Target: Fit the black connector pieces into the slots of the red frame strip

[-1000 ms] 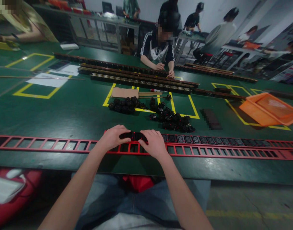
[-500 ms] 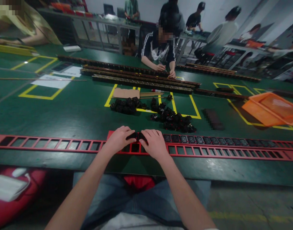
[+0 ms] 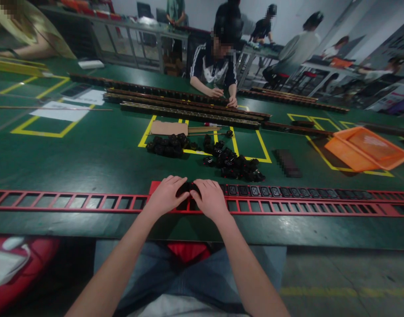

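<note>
a green worktable (image 3: 72, 165) marked with yellow tape stands in a workshop, people at benches behind it. two red slotted rails (image 3: 388, 208) run along its near side; the far one carries a row of black socket modules (image 3: 275, 192) to the right of the hands. beyond sit one orange basket (image 3: 367, 149), one cardboard piece (image 3: 168, 128) and a heap of loose black parts (image 3: 239, 164) too jumbled to count. the left hand (image 3: 167, 194) and right hand (image 3: 209, 196) are half curled over the rails; fingers hide whether they grip or merely press.
</note>
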### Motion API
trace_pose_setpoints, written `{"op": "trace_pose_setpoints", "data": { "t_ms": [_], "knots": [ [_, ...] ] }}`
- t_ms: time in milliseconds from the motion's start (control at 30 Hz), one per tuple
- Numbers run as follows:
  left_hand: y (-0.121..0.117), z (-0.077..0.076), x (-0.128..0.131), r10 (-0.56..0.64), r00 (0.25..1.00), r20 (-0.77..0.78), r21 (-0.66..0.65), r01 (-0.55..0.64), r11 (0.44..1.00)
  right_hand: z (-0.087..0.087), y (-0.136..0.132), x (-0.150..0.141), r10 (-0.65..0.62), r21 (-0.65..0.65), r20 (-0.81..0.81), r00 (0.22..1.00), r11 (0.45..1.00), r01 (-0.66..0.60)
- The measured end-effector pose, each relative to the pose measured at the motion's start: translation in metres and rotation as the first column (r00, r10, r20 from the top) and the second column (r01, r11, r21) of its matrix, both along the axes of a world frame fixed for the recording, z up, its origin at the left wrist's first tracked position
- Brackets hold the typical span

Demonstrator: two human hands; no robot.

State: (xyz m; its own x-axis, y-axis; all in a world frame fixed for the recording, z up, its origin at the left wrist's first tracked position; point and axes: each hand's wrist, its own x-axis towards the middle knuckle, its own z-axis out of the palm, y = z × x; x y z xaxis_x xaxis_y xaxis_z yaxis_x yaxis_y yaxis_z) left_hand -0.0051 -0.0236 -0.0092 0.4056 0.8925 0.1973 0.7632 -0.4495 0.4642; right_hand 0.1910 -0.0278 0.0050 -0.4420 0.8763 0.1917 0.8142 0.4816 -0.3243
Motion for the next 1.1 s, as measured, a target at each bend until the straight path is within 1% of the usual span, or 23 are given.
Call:
{"op": "trace_pose_setpoints", "data": {
  "t_ms": [167, 267, 400, 533, 733, 800, 900, 1000, 1100],
  "knots": [
    [-0.001, 0.002, -0.001, 0.039, 0.988, 0.146, -0.020, -0.036, 0.999, 0.002, -0.001, 0.000, 0.024, 0.010, 0.025, 0.999, 1.000, -0.024],
    [0.002, 0.001, -0.004, 0.027, 0.981, 0.193, -0.038, -0.020, 0.999, 0.002, -0.001, 0.001, 0.027, 0.013, 0.025, 0.999, 1.000, -0.028],
    [0.005, 0.001, -0.006, 0.009, 0.982, 0.191, -0.091, 0.009, 0.996, 0.001, -0.002, 0.001, 0.026, 0.013, 0.034, 0.999, 1.000, -0.026],
    [0.005, 0.000, -0.007, 0.043, 0.983, 0.177, -0.125, -0.020, 0.992, 0.001, -0.004, 0.001, 0.037, 0.020, 0.046, 0.998, 0.999, -0.037],
    [0.002, -0.004, -0.006, 0.020, 0.986, 0.168, -0.089, -0.005, 0.996, 0.002, -0.002, -0.001, 0.042, 0.016, 0.071, 0.997, 0.999, -0.043],
    [0.001, -0.003, -0.007, 0.018, 0.986, 0.168, -0.083, -0.004, 0.997, 0.002, -0.002, -0.001, 0.038, 0.017, 0.074, 0.997, 0.999, -0.039],
    [0.005, 0.001, -0.010, -0.012, 0.985, 0.173, -0.092, 0.028, 0.995, 0.002, -0.002, -0.001, 0.026, 0.025, 0.063, 0.998, 0.999, -0.028],
    [0.016, 0.004, -0.013, -0.024, 0.983, 0.180, -0.016, 0.027, 1.000, 0.001, -0.003, -0.001, 0.026, 0.031, 0.056, 0.998, 0.999, -0.028],
    [0.037, 0.004, -0.015, 0.024, 0.980, 0.200, 0.112, -0.047, 0.993, -0.001, -0.002, -0.001, 0.025, 0.034, 0.048, 0.999, 0.999, -0.026]
  ]
}}
